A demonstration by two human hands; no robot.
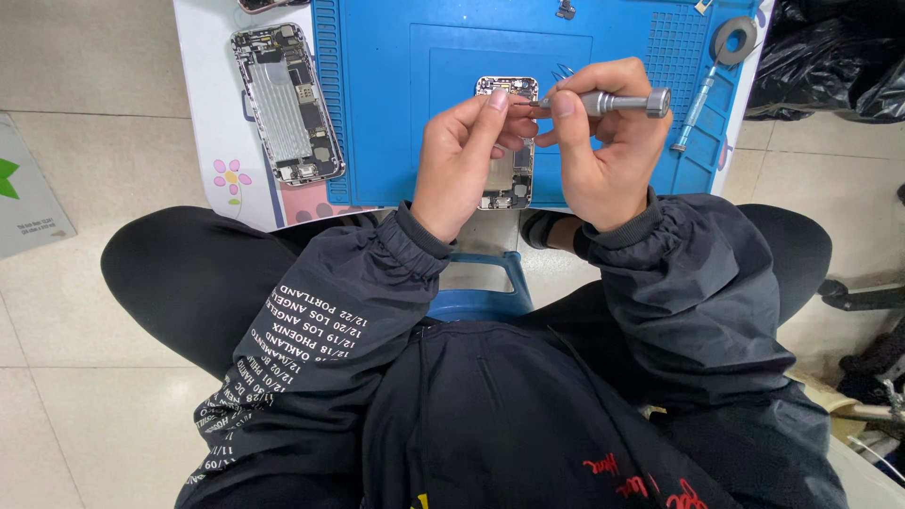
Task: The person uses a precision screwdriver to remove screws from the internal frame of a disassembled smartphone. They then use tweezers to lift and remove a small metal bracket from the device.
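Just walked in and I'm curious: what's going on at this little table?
A person seated at a small table is working over a blue mat. Their right hand holds a grey metal screwdriver, and the left hand's fingertips meet its tip. Both hands hover over an opened phone lying on the mat. A second opened phone lies to the left on the white tabletop, and a blue-handled tool with a roll of tape sits at the mat's right edge.

I see bare hands, left hand (462,160) and right hand (603,151), emerging from a glossy black windbreaker with gathered elastic cuffs, white lettering in rows down the left sleeve, red script on the front, over black trousers.
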